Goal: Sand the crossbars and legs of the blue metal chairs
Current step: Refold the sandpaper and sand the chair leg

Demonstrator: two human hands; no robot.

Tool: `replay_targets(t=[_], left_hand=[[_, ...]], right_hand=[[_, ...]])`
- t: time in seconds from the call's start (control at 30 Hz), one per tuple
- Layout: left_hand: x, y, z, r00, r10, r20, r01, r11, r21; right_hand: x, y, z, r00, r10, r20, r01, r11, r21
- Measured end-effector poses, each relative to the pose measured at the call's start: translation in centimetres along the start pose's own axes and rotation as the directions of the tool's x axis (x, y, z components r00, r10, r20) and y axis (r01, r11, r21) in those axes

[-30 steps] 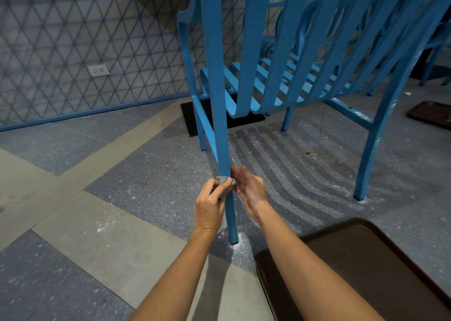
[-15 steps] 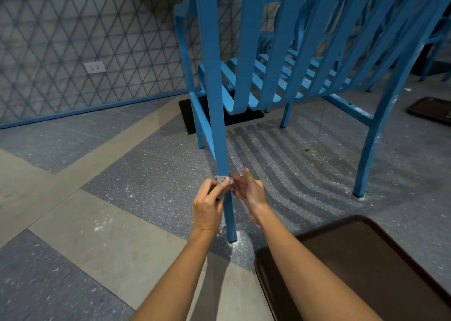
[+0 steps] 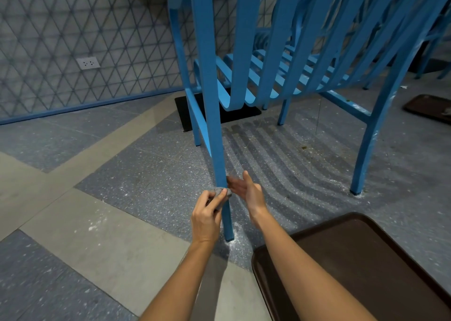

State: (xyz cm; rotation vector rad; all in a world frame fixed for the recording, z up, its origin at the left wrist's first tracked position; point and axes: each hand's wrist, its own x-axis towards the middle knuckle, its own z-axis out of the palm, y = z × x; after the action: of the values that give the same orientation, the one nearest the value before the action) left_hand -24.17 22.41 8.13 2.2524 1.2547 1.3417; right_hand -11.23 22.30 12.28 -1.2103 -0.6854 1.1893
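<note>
A blue metal chair [image 3: 280, 81] with slatted seat and back stands on the floor in front of me. Its nearest leg [image 3: 214, 125] runs down to the floor at the centre. My left hand [image 3: 207, 211] pinches a small grey sanding pad [image 3: 220, 191] against the lower part of that leg. My right hand [image 3: 246, 190] is just right of the leg with straight fingers pointing at it; its fingertips are blurred. White dust lies around the foot of the leg.
A dark brown tray [image 3: 366, 259] lies on the floor at the lower right, beside my right forearm. Another brown tray [image 3: 429, 106] sits at the far right. A black mat [image 3: 195, 111] lies under the chair. A tiled wall with a socket [image 3: 87, 63] stands at left.
The pad and my left hand have slid a little down the leg. My right hand has opened and drawn slightly away from the leg.
</note>
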Motion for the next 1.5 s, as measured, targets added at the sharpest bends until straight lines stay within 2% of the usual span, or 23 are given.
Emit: replay_targets(t=[0.13, 0.27, 0.53, 0.73, 0.93, 1.1, 1.33, 1.43, 1.5], left_hand=[[0.4, 0.1, 0.0, 0.999, 0.026, -0.024, -0.026, 1.0, 0.01], [-0.1, -0.1, 0.5, 0.999, 0.037, -0.029, -0.036, 0.999, 0.033], [-2.5, -1.6, 1.9, 0.999, -0.014, 0.047, 0.012, 0.999, 0.048], [-3.0, -1.9, 2.1, 0.995, -0.042, 0.093, 0.037, 0.998, 0.053], [-2.4, -1.4, 1.9, 0.999, -0.042, -0.009, 0.042, 0.999, -0.033], [-2.1, -1.8, 2.2, 0.999, 0.023, -0.025, -0.023, 1.0, -0.005], [-4.2, -3.3, 3.1, 0.994, -0.002, 0.11, -0.004, 0.998, 0.055], [-5.4, -3.8, 3.5, 0.975, -0.011, 0.221, -0.016, 0.993, 0.118], [-6.5, -4.0, 3.7, 0.952, -0.07, 0.299, 0.026, 0.989, 0.148]], right_hand=[[-0.2, 1.7, -0.3, 0.996, 0.081, -0.044, -0.082, 0.996, -0.031], [-0.1, 2.2, -0.4, 0.994, 0.097, -0.057, -0.099, 0.995, -0.02], [0.7, 4.2, -1.2, 0.993, 0.087, -0.083, -0.086, 0.996, 0.013], [0.7, 4.5, -1.4, 0.987, 0.149, -0.065, -0.149, 0.989, 0.001], [0.4, 4.1, -1.1, 0.986, 0.158, -0.06, -0.16, 0.987, -0.017], [0.7, 5.1, -1.3, 0.986, 0.145, -0.086, -0.146, 0.989, -0.012], [0.1, 7.7, -0.7, 0.973, 0.169, -0.16, -0.176, 0.984, -0.031], [-0.1, 7.9, -0.7, 0.975, 0.179, -0.132, -0.18, 0.984, -0.002], [-0.2, 7.8, -0.8, 0.976, 0.189, -0.107, -0.191, 0.982, -0.004]])
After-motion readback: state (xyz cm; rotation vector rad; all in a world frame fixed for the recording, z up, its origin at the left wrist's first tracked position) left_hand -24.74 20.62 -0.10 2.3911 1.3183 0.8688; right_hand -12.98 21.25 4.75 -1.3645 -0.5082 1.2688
